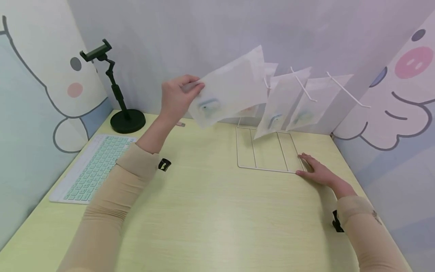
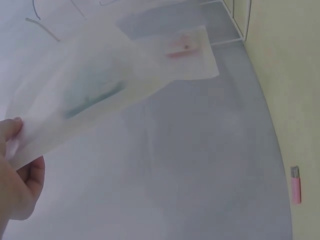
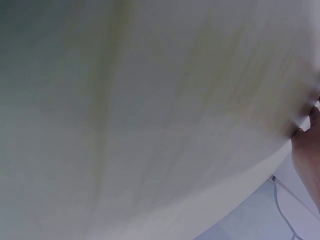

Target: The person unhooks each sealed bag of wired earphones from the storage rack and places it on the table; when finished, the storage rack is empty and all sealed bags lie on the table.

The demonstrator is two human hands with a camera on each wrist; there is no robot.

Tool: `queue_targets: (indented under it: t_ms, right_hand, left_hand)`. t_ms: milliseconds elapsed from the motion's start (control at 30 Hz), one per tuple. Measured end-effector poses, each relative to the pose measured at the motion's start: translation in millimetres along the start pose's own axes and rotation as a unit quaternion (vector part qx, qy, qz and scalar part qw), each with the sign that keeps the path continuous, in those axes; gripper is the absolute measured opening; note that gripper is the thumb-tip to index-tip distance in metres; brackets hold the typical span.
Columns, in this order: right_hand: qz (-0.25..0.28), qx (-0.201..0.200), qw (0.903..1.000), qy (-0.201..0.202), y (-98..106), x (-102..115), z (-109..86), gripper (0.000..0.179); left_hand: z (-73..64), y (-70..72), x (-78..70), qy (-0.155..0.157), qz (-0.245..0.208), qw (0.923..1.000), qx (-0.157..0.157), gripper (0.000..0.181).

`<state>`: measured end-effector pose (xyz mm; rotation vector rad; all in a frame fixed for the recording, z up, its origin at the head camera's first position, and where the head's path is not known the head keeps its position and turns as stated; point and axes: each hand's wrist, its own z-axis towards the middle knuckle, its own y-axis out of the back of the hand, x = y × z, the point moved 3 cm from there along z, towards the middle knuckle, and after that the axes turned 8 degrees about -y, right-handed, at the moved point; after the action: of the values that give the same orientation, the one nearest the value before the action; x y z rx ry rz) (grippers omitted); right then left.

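My left hand (image 1: 178, 96) pinches the left edge of a translucent white bag (image 1: 234, 83) between thumb and fingers, holding it up and slanted above the table. A bluish-green item shows faintly through it. The bag's right end overlaps the hooks of a white wire rack (image 1: 268, 170). Two similar bags hang on the rack's hooks: the middle bag (image 1: 287, 94) and the right-hand bag (image 1: 317, 100). Partly hidden behind the held one is another bag (image 2: 205, 62) with a reddish item inside. My right hand (image 1: 319, 172) rests at the rack base's front right corner, fingers extended along its side.
A white keyboard with mint keys (image 1: 102, 162) lies on the left of the table (image 1: 204, 219). Behind it stands a black phone stand (image 1: 127, 121). A small pink stick with a metal end (image 2: 296, 187) lies near the back wall. Walls border the table's back and both sides.
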<state>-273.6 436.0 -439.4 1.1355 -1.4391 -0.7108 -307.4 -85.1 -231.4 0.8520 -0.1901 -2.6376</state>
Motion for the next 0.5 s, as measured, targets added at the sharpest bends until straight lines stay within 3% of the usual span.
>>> queue_targets:
  t_ms: [267,500]
  right_hand:
    - [0.000,0.001,1.0000,0.002,1,0,-0.1,0.080]
    - [0.003,0.001,1.0000,0.002,1,-1,-0.5,0.080]
  left_hand:
    - [9.4,13.9,-15.1,-0.001,0.012,0.9996,0.025,0.020]
    - [8.3,20.5,-24.2,-0.008,0.009,0.9989,0.044,0.020]
